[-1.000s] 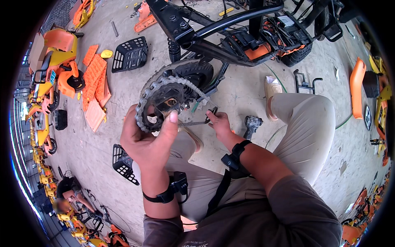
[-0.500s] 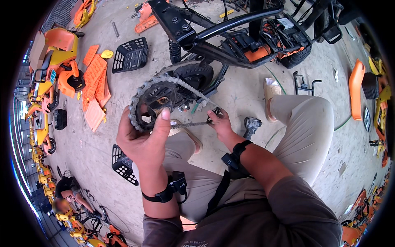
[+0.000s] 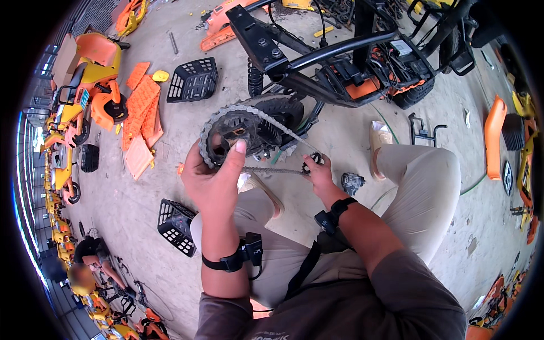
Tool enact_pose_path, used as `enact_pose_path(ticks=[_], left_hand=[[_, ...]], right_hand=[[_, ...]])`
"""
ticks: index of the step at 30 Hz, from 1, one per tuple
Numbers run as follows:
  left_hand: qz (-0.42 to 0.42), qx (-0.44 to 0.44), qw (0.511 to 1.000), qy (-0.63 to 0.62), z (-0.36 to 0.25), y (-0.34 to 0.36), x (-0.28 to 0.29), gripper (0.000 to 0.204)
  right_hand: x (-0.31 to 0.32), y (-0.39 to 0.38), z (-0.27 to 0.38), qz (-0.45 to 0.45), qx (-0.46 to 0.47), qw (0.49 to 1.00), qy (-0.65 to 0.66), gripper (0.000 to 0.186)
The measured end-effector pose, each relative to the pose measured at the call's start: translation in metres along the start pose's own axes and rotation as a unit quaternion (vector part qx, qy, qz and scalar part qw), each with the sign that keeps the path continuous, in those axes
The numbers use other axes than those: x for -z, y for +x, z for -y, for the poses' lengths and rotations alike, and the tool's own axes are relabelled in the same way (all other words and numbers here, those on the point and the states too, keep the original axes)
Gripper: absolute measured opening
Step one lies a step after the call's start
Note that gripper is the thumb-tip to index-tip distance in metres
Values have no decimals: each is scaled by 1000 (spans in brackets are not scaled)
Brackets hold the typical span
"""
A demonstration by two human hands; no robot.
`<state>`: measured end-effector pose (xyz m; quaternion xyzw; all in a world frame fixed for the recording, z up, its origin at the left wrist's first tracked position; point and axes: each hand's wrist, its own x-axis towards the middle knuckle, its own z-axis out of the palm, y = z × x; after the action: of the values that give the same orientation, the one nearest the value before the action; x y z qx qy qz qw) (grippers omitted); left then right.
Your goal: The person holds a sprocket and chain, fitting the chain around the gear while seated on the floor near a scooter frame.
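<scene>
My left hand grips a large dark, greasy sprocket, thumb on its front face and fingers curled round the left side. A metal chain runs round this sprocket and reaches right to a small black sprocket. My right hand is closed on that small sprocket with thumb and finger, the chain stretched between my hands. Just behind them lie a black tire and a spring shock, below a black vehicle frame. A power tool rests on the floor beside my right hand.
Black crates, orange panels, a long orange panel, a metal bracket and a green hose lie around. Yellow-orange vehicles line the left. A co-worker is low at the lower left.
The large sprocket first moved left, widening the gap between my hands and stretching the chain. Since then the whole view has shifted slightly rightward; both hands keep their holds.
</scene>
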<state>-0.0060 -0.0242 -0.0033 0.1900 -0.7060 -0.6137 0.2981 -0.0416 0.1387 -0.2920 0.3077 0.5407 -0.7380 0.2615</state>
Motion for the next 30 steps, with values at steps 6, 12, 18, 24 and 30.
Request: enact_pose_path(ticks=[6, 12, 18, 24, 30], left_hand=[[-20, 11, 998, -65, 9, 9, 4, 29], [-73, 33, 991, -110, 16, 20, 17, 26], [-102, 30, 967, -230, 23, 30, 26, 23], [-79, -27, 980, -179, -20, 8, 24, 29], [-10, -81, 989, -122, -101, -15, 1, 35]], right_hand=[[18, 13, 12, -81, 66, 987, -120, 93], [46, 9, 65, -81, 123, 966, -210, 103], [68, -15, 153, -25, 168, 959, -228, 104], [52, -66, 166, 37, 117, 981, -154, 86], [46, -47, 129, 182, 56, 981, -47, 86]])
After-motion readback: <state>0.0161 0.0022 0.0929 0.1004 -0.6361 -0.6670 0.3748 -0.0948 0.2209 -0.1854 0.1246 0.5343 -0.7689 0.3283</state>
